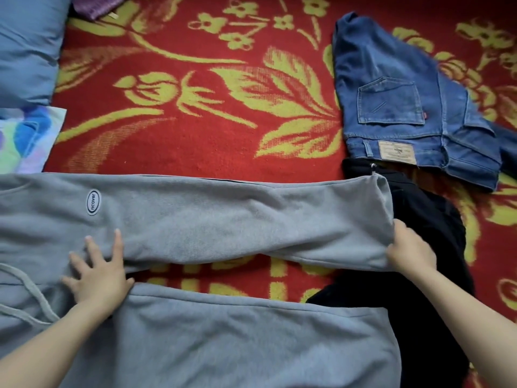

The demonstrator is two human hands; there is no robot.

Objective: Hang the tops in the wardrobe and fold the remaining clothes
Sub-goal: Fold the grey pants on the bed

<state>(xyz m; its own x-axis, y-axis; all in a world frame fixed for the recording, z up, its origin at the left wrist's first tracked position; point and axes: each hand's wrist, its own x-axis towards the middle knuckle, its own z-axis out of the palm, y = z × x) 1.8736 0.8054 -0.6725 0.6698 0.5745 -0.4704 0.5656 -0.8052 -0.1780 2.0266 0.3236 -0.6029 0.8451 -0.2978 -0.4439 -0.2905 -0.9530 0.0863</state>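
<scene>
left hand (98,273) pressed flat, fingers spread, on grey sweatpants (223,219); right hand (411,250) grips 1 leg's cuff (384,203).

All I see below me is one red pile textile (223,152), edge to edge; rug or blanket, can't tell. It has a yellow-green floral print: a big tulip motif (151,89) centre-left and small blossoms (237,40) along the top. A blue pillow (28,46) sits in the top-left corner. Purple woven fabric (98,5) lies just beside it at the top edge. Below the pillow, a pastel blue-green-violet printed sheet (25,138) is cut off by the left edge. Light is soft and even. No walls or windows in my view.
</scene>
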